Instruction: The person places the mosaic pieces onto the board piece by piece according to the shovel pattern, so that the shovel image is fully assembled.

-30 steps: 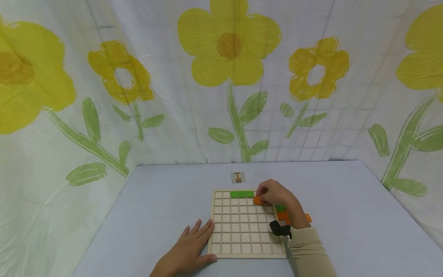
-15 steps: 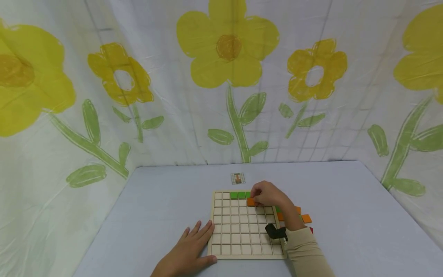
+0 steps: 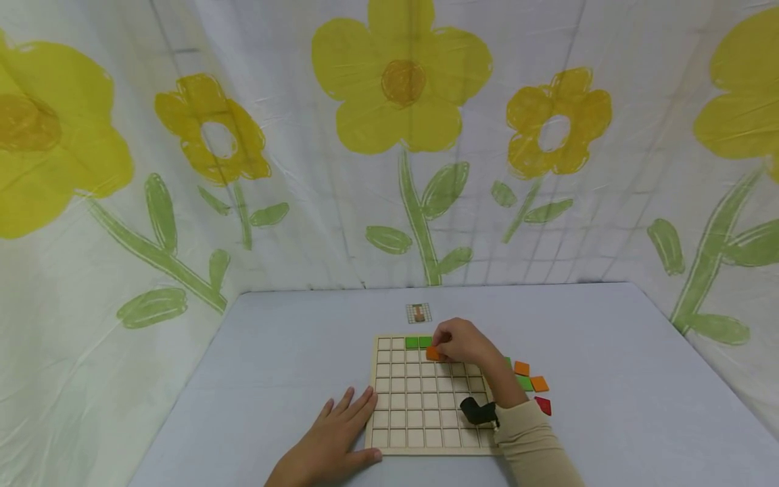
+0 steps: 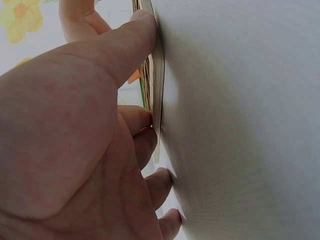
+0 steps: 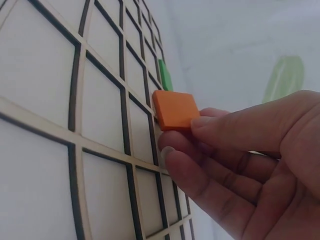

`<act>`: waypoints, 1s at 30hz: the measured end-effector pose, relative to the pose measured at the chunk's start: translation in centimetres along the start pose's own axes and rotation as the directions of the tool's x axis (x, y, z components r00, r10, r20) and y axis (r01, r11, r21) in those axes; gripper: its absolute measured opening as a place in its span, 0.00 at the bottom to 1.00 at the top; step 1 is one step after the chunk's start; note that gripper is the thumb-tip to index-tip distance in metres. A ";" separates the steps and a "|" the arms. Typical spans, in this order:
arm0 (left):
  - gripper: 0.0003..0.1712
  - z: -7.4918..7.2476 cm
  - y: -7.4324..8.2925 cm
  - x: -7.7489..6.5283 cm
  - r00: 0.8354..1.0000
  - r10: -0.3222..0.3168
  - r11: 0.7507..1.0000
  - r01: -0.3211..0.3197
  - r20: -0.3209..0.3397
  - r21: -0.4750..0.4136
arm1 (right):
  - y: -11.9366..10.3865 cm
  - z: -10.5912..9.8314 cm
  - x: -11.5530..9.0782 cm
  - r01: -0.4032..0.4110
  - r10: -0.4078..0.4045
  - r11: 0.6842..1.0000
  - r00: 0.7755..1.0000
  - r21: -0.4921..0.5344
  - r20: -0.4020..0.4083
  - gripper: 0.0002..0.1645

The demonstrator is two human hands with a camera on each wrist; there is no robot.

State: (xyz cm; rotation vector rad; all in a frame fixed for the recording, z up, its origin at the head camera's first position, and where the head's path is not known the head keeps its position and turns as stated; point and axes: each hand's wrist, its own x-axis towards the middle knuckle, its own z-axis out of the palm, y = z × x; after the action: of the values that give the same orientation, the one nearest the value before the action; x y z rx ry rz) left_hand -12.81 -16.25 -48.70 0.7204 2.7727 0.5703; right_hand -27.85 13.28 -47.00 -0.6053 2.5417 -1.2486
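A wooden grid board (image 3: 422, 402) lies on the table, with green tiles (image 3: 418, 342) set in its far row. In the right wrist view an orange square tile (image 5: 176, 110) is pinched between the thumb and fingers of my right hand (image 5: 240, 155). Seen from the head, that hand (image 3: 465, 341) is over the far part of the board, hiding some top-row cells. My left hand (image 3: 331, 439) lies flat with fingers spread at the board's left edge. Its thumb and some fingertips touch the board's side (image 4: 158, 75) in the left wrist view.
Loose orange tiles (image 3: 539, 384), green tiles (image 3: 525, 383) and a red piece (image 3: 544, 405) lie right of the board, partly behind my right forearm. A small picture card (image 3: 418, 312) lies beyond the board. Behind the table hangs a flowered curtain (image 3: 292, 135).
My right hand has moved left across the far part of the board with the orange tile, and more of the loose tiles at right now show. The left hand stays put.
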 end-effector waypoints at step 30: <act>0.54 0.0 0.1 0.0 1.000 0.004 1.000 -0.004 0.000 0.004 | -0.9 1.4 -0.1 0.065 -0.070 0.979 0.997 -0.196 -0.019 0.06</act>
State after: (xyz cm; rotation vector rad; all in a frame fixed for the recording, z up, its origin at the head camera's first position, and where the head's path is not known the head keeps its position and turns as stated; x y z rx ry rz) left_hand -12.79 -16.21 -48.68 0.7263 2.7735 0.5659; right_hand -26.96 11.83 -47.12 -0.7267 2.7073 -1.0410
